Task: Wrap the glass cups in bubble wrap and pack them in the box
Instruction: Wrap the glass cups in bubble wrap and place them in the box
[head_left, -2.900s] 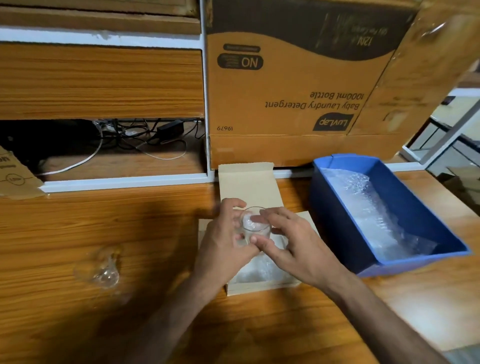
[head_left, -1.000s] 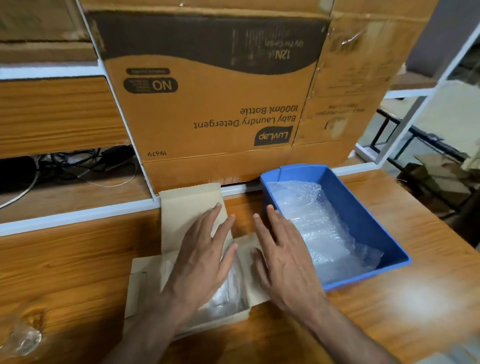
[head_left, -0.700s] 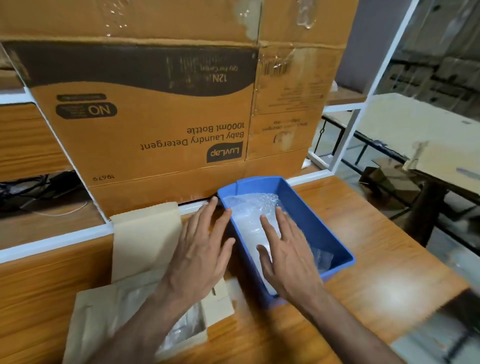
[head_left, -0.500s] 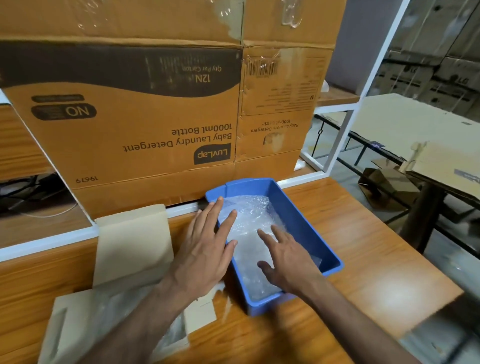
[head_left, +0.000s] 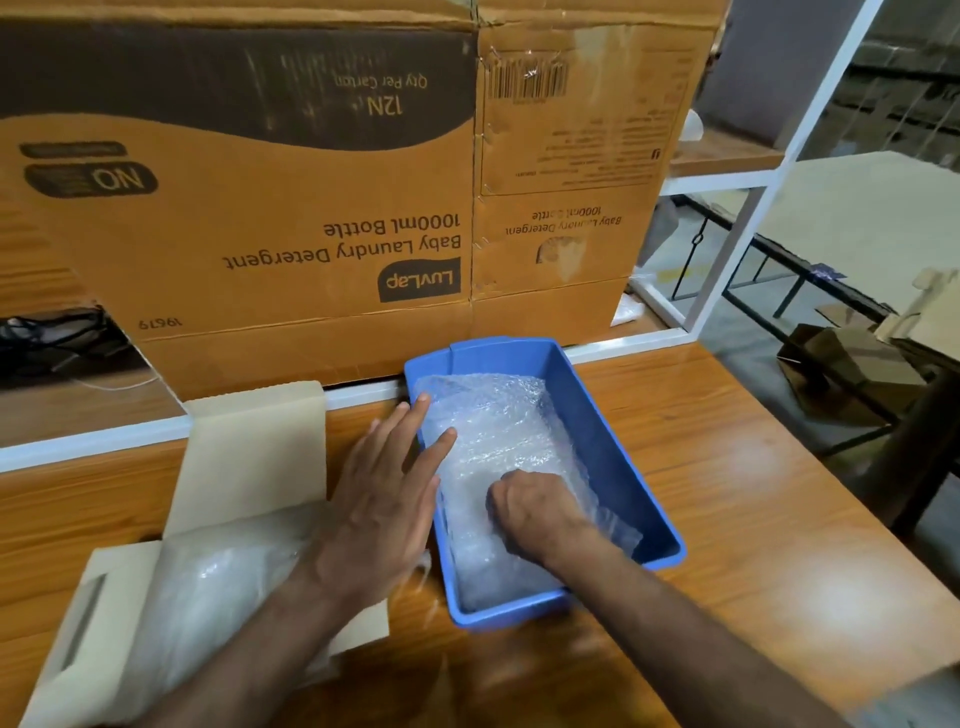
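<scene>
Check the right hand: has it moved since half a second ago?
Yes. The right hand was lying flat on the bubble wrap inside the blue bin; its fingers have since curled into the wrap, slightly nearer the bin's front wall.

Up at the back, a big brown carton (head_left: 311, 208) stood on the shelf, its print upside down: "Baby Laundry Detergent, 1000ml Bottle", with a barcode on its right face. To its left, dark cables (head_left: 47, 332) lay tangled in the shelf recess. A white metal frame (head_left: 748, 218) rose at the right, edging the shelving. The wooden tabletop (head_left: 753, 467) gleamed under a patch of glare. Off to the right, beyond the table, a pale board (head_left: 857, 208) rested on a dark metal stand, and flattened cardboard pieces (head_left: 841, 358) lay on the floor below it.
</scene>
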